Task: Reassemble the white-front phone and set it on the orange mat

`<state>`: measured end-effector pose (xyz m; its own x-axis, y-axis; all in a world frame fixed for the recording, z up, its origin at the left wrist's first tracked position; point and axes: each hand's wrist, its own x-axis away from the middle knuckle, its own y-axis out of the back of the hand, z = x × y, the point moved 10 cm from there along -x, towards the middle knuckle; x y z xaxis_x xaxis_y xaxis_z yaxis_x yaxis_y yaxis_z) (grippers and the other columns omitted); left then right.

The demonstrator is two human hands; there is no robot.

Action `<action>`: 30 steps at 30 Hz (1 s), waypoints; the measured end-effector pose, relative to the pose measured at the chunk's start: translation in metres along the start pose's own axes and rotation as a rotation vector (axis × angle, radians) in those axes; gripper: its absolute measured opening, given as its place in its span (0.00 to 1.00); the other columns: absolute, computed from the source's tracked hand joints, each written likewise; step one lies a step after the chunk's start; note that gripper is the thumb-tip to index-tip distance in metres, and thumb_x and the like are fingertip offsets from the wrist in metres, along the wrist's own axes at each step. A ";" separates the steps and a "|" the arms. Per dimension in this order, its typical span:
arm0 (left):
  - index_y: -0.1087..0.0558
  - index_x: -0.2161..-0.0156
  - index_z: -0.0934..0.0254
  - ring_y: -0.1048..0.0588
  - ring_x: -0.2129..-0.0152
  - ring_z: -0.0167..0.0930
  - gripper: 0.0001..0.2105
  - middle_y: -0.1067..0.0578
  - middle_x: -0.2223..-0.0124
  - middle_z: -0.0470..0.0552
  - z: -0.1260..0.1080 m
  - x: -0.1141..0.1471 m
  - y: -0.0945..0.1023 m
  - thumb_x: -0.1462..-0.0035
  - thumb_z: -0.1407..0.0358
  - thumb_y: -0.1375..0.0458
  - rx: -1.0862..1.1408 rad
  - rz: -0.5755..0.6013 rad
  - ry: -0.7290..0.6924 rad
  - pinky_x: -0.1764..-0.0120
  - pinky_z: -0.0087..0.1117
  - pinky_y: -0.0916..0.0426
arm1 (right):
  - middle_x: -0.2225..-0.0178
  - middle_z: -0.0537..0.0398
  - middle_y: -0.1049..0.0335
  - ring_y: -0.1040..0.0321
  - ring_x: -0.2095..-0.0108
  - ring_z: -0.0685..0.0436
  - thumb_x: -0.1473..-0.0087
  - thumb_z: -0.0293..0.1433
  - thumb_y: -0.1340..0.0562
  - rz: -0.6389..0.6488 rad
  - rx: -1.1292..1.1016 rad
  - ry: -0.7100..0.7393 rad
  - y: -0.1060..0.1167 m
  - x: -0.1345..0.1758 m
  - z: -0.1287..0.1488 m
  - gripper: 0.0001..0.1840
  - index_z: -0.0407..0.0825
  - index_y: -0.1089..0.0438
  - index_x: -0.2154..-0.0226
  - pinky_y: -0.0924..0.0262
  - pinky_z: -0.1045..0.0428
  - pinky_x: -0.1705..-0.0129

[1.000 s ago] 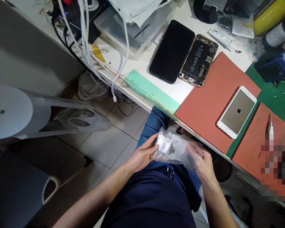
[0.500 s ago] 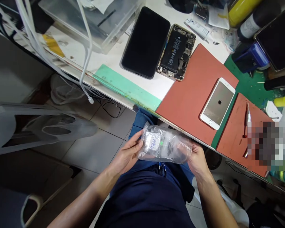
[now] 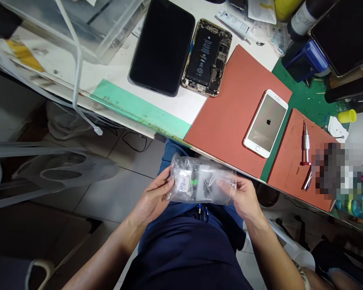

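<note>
Over my lap, just off the bench's front edge, I hold a clear plastic bag (image 3: 189,197) between both hands. Inside it are a white label with blue handwriting, a green spot and a small dark item I cannot make out. My left hand (image 3: 155,193) pinches the bag's left end, thumb on top. At the other end, my right hand (image 3: 243,195) grips the bag's edge, and some fingers show through the plastic. On the bench beyond lies a white smartphone (image 3: 268,123), its screen lit with an apple logo.
An opened phone (image 3: 208,56) with battery exposed lies beside a large black device (image 3: 163,48). A screwdriver (image 3: 305,141) rests on the smaller red-brown mat (image 3: 287,161). White cables (image 3: 78,72) hang over the bench edge at left, near a clear plastic box (image 3: 109,52).
My view has shifted, so the bench things sit further left in the picture. Both hands still hold the bag, and its contents show a little more plainly.
</note>
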<state>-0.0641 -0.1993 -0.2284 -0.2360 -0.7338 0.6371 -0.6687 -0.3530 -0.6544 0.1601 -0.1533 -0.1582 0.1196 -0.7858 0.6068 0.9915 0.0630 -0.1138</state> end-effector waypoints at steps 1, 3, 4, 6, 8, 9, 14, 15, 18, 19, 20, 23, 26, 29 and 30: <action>0.24 0.38 0.57 0.17 0.56 0.36 0.23 0.16 0.50 0.54 -0.001 0.000 0.000 0.38 0.66 0.33 -0.001 -0.001 -0.003 0.55 0.30 0.24 | 0.58 0.53 0.15 0.19 0.59 0.38 0.48 0.42 0.22 -0.005 0.006 0.005 0.000 0.000 0.000 0.18 0.55 0.15 0.55 0.27 0.45 0.51; 0.22 0.40 0.58 0.18 0.56 0.37 0.21 0.16 0.53 0.53 -0.002 -0.001 -0.002 0.39 0.66 0.33 -0.004 0.001 -0.007 0.55 0.31 0.24 | 0.59 0.53 0.15 0.19 0.59 0.37 0.49 0.42 0.22 -0.019 0.021 0.011 0.000 0.000 0.000 0.18 0.54 0.15 0.56 0.26 0.44 0.52; 0.21 0.41 0.59 0.18 0.56 0.37 0.20 0.16 0.54 0.53 -0.003 -0.001 -0.003 0.39 0.66 0.33 -0.005 0.005 -0.007 0.54 0.32 0.24 | 0.59 0.52 0.15 0.19 0.59 0.37 0.49 0.43 0.22 -0.026 0.026 0.014 0.000 0.000 -0.001 0.19 0.53 0.15 0.56 0.26 0.44 0.52; 0.20 0.43 0.60 0.18 0.56 0.38 0.19 0.16 0.55 0.54 -0.003 0.000 -0.005 0.39 0.66 0.33 -0.007 0.007 -0.004 0.53 0.33 0.24 | 0.59 0.53 0.16 0.19 0.58 0.36 0.49 0.42 0.22 -0.029 0.023 0.016 0.000 0.000 -0.002 0.19 0.53 0.15 0.56 0.26 0.44 0.52; 0.20 0.44 0.60 0.18 0.55 0.39 0.18 0.16 0.55 0.54 -0.003 0.000 -0.004 0.39 0.65 0.33 -0.008 -0.003 0.002 0.53 0.34 0.24 | 0.60 0.53 0.16 0.19 0.59 0.36 0.49 0.42 0.22 -0.019 0.002 0.010 -0.002 -0.001 -0.003 0.18 0.53 0.16 0.57 0.26 0.44 0.53; 0.19 0.44 0.60 0.18 0.55 0.40 0.18 0.16 0.55 0.54 -0.003 0.000 -0.003 0.39 0.65 0.33 -0.008 -0.008 0.005 0.52 0.35 0.24 | 0.61 0.54 0.16 0.19 0.60 0.36 0.50 0.42 0.22 -0.016 -0.015 0.000 -0.003 -0.001 -0.005 0.18 0.53 0.16 0.57 0.26 0.44 0.54; 0.19 0.45 0.60 0.18 0.55 0.39 0.18 0.16 0.55 0.54 -0.006 0.001 -0.002 0.41 0.64 0.31 -0.011 -0.023 -0.001 0.55 0.33 0.24 | 0.67 0.51 0.17 0.19 0.63 0.34 0.56 0.46 0.21 -0.035 -0.100 -0.061 -0.001 -0.003 -0.010 0.18 0.52 0.16 0.66 0.25 0.44 0.60; 0.19 0.46 0.59 0.18 0.55 0.39 0.18 0.16 0.55 0.53 -0.008 0.002 -0.002 0.41 0.64 0.31 -0.009 -0.023 -0.009 0.57 0.32 0.25 | 0.68 0.51 0.17 0.19 0.62 0.33 0.56 0.47 0.21 -0.030 -0.108 -0.067 -0.002 -0.004 -0.011 0.19 0.51 0.17 0.68 0.25 0.44 0.60; 0.19 0.46 0.57 0.18 0.57 0.36 0.18 0.16 0.54 0.51 -0.012 0.004 -0.005 0.43 0.65 0.30 -0.003 -0.008 -0.033 0.61 0.28 0.25 | 0.66 0.50 0.17 0.18 0.60 0.32 0.57 0.46 0.21 -0.001 -0.126 -0.087 -0.005 -0.005 -0.012 0.19 0.51 0.16 0.68 0.25 0.44 0.58; 0.19 0.46 0.57 0.18 0.57 0.36 0.18 0.16 0.54 0.51 -0.013 0.005 -0.007 0.43 0.65 0.30 0.000 0.001 -0.038 0.61 0.27 0.25 | 0.65 0.50 0.16 0.18 0.60 0.33 0.58 0.44 0.20 0.011 -0.129 -0.094 -0.006 -0.006 -0.013 0.19 0.51 0.16 0.66 0.25 0.43 0.57; 0.19 0.46 0.56 0.18 0.58 0.35 0.19 0.16 0.53 0.51 -0.014 0.006 -0.008 0.43 0.65 0.30 0.002 0.009 -0.040 0.61 0.27 0.25 | 0.63 0.51 0.16 0.19 0.59 0.34 0.58 0.42 0.19 0.024 -0.125 -0.101 -0.008 -0.007 -0.014 0.20 0.51 0.16 0.63 0.25 0.43 0.55; 0.20 0.46 0.57 0.18 0.59 0.34 0.19 0.17 0.53 0.51 -0.017 0.009 -0.013 0.43 0.66 0.30 0.002 0.034 -0.044 0.60 0.27 0.25 | 0.59 0.52 0.15 0.19 0.59 0.37 0.57 0.40 0.19 0.049 -0.096 -0.129 -0.012 -0.009 -0.018 0.22 0.52 0.16 0.57 0.25 0.44 0.52; 0.20 0.46 0.58 0.18 0.62 0.32 0.20 0.17 0.55 0.50 -0.021 0.010 -0.012 0.44 0.67 0.29 0.003 0.032 -0.058 0.60 0.27 0.25 | 0.58 0.51 0.15 0.19 0.61 0.39 0.54 0.44 0.20 0.028 -0.099 -0.133 -0.009 -0.010 -0.019 0.22 0.52 0.15 0.58 0.25 0.45 0.54; 0.20 0.46 0.57 0.19 0.64 0.31 0.20 0.16 0.57 0.49 -0.026 0.009 -0.008 0.44 0.68 0.29 0.019 0.004 -0.066 0.60 0.26 0.25 | 0.58 0.50 0.15 0.19 0.59 0.37 0.55 0.45 0.19 0.002 -0.132 -0.104 -0.004 -0.009 -0.015 0.21 0.52 0.15 0.60 0.24 0.43 0.53; 0.20 0.46 0.57 0.19 0.63 0.31 0.20 0.16 0.57 0.49 -0.026 0.009 -0.006 0.44 0.69 0.30 0.023 -0.004 -0.066 0.60 0.26 0.25 | 0.58 0.49 0.15 0.18 0.58 0.37 0.55 0.44 0.19 -0.003 -0.142 -0.101 -0.003 -0.009 -0.014 0.21 0.52 0.15 0.60 0.24 0.43 0.52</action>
<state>-0.0807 -0.1886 -0.2078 -0.1858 -0.7684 0.6124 -0.6535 -0.3688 -0.6610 0.1554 -0.1551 -0.1744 0.1283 -0.7197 0.6823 0.9755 -0.0325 -0.2176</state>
